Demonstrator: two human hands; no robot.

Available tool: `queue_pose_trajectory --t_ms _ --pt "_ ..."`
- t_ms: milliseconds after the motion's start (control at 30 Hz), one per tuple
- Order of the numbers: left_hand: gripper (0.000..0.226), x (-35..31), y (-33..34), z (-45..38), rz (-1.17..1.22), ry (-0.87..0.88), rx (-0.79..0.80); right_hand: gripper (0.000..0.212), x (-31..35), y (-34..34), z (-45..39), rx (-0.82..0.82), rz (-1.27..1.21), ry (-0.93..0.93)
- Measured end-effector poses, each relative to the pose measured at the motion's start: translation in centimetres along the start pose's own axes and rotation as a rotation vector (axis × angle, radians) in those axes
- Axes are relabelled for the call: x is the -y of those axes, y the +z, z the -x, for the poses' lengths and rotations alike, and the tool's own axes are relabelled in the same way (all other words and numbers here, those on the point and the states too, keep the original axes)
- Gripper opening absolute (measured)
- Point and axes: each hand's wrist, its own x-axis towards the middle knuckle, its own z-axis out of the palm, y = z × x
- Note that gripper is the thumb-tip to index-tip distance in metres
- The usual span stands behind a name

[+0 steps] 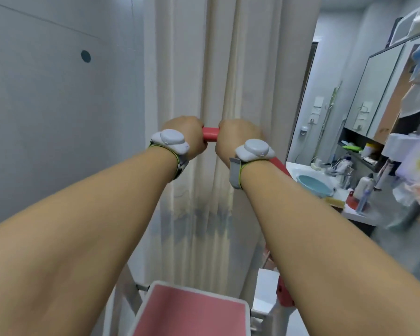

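Grey wall (46,122) at left, dark round spot (85,56) on it. Left hand (184,135) wrapped round red top rail (210,134) of stepladder, fist closed on bar, fingertips hidden on far side. Grey wrist tracker (170,141) on each wrist. Rail sits mid-scene, just in front of cream curtain (216,57). Right hand (238,139) grips same rail just beside left, rail bends down behind its wrist. Pink top step (192,316) near, below arms. Far right: blue basin (313,185) on cluttered sink counter (359,215).
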Motion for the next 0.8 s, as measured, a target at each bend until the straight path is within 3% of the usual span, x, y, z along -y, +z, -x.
queue_pose_trajectory --t_ms 467,800 --pt "0.007 0.6 0.7 -2.6 -0.07 0.012 0.019 0.019 -0.3 0.8 -1.2 -0.108 0.052 0.001" --pt "0.006 0.2 1.8 -3.0 -0.099 0.16 0.004 0.02 -1.0 1.6 -1.4 0.002 0.006 0.102"
